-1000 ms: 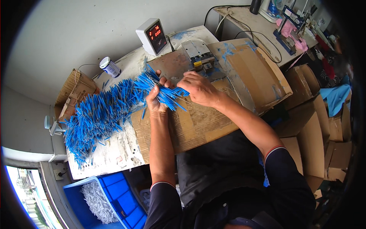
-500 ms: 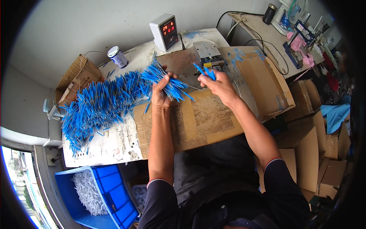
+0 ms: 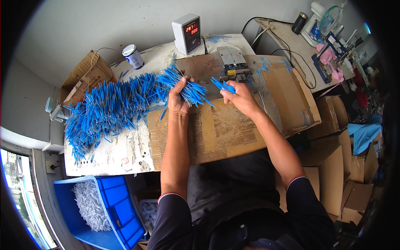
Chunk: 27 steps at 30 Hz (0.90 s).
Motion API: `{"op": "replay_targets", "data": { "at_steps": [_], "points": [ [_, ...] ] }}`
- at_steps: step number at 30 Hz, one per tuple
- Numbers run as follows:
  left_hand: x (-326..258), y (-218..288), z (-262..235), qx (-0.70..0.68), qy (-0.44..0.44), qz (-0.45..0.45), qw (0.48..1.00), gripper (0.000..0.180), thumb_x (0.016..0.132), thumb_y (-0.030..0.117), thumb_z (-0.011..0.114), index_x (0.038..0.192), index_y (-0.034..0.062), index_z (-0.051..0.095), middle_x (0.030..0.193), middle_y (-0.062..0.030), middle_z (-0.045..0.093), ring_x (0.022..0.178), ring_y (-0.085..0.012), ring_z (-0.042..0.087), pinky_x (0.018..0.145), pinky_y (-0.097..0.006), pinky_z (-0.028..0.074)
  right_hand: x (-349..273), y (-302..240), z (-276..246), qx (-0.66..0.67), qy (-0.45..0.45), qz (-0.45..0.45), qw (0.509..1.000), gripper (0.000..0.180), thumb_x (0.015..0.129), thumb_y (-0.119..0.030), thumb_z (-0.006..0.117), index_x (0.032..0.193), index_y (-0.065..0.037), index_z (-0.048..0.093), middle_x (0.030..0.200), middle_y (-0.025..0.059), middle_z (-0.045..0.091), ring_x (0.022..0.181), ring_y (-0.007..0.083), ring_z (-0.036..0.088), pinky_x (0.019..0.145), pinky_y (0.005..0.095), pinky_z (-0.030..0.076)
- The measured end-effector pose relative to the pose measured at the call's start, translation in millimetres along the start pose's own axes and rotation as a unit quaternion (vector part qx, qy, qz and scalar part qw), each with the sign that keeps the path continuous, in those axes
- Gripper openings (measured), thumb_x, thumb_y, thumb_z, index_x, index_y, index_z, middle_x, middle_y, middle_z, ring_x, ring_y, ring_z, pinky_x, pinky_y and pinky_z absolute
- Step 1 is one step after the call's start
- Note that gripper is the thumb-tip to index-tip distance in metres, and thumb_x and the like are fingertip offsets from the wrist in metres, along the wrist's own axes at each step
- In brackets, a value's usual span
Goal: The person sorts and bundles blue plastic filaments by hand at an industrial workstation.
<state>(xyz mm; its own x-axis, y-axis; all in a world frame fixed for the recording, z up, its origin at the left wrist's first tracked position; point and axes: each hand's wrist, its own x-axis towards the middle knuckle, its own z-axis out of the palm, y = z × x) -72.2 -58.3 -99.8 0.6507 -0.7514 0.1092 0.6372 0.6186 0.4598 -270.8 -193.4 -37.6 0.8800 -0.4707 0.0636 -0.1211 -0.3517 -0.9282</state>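
Observation:
My left hand (image 3: 179, 98) is closed around a thick bundle of slim blue plastic pieces with thin wires (image 3: 191, 91), held above the front part of the table. The bundle's ends fan out to the right of the fingers. To its right, my right hand (image 3: 241, 98) pinches a few more of the blue pieces (image 3: 221, 85), their tips pointing up and left toward the bundle. A gap separates the two hands. A long heap of the same blue wired pieces (image 3: 112, 102) covers the table's left side, reaching close to my left hand.
A metal fixture (image 3: 231, 62) sits behind my right hand. Further back stand a counter with a red display (image 3: 186, 34) and a can (image 3: 133, 57). Cardboard (image 3: 225, 137) covers the front edge. Below left, a blue bin (image 3: 121, 208) holds white pieces; cardboard boxes (image 3: 329, 166) stand right.
My right hand has drawn back from the metal fixture toward me, still pinching blue pieces. The left hand keeps its bundle. The red digits differ, and the whole view has shifted slightly.

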Motion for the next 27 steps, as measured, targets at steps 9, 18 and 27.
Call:
{"op": "replay_targets", "data": {
  "at_steps": [9, 18, 27],
  "points": [
    [1.9, -7.0, -4.6, -0.081, 0.018, -0.008, 0.997, 0.036, 0.089, 0.004, 0.073, 0.122, -0.0006, 0.061, 0.098, -0.0134, 0.07, 0.095, -0.0294, 0.07, 0.083, -0.048, 0.062, -15.4, 2.0, 44.0, 0.281, 0.065, 0.073, 0.955, 0.01, 0.091, -0.01, 0.069, 0.1, -0.008, 0.065, 0.077, -0.0027, 0.061, 0.058, 0.001, 0.043, 0.049, 0.0191, 0.033],
    [1.6, -13.6, -0.7, -0.107, 0.03, -0.002, 0.994, 0.034, 0.092, 0.008, 0.072, 0.122, -0.0033, 0.058, 0.1, -0.0136, 0.07, 0.097, -0.0277, 0.069, 0.087, -0.041, 0.061, -9.6, 1.1, 54.6, 0.336, 0.004, 0.102, 0.936, 0.016, 0.086, -0.007, 0.071, 0.102, -0.003, 0.067, 0.087, 0.008, 0.073, 0.055, 0.0013, 0.044, 0.044, 0.0179, 0.028],
    [2.0, -3.9, -10.2, -0.124, 0.025, 0.038, 0.991, 0.029, 0.092, 0.008, 0.073, 0.117, -0.0022, 0.063, 0.1, -0.0137, 0.071, 0.097, -0.0276, 0.069, 0.089, -0.043, 0.06, -19.9, -3.9, 50.8, 0.29, -0.03, 0.108, 0.95, 0.013, 0.091, -0.016, 0.073, 0.099, -0.006, 0.069, 0.076, 0.0057, 0.069, 0.056, 0.0023, 0.047, 0.047, 0.0189, 0.031]
  ]
}}
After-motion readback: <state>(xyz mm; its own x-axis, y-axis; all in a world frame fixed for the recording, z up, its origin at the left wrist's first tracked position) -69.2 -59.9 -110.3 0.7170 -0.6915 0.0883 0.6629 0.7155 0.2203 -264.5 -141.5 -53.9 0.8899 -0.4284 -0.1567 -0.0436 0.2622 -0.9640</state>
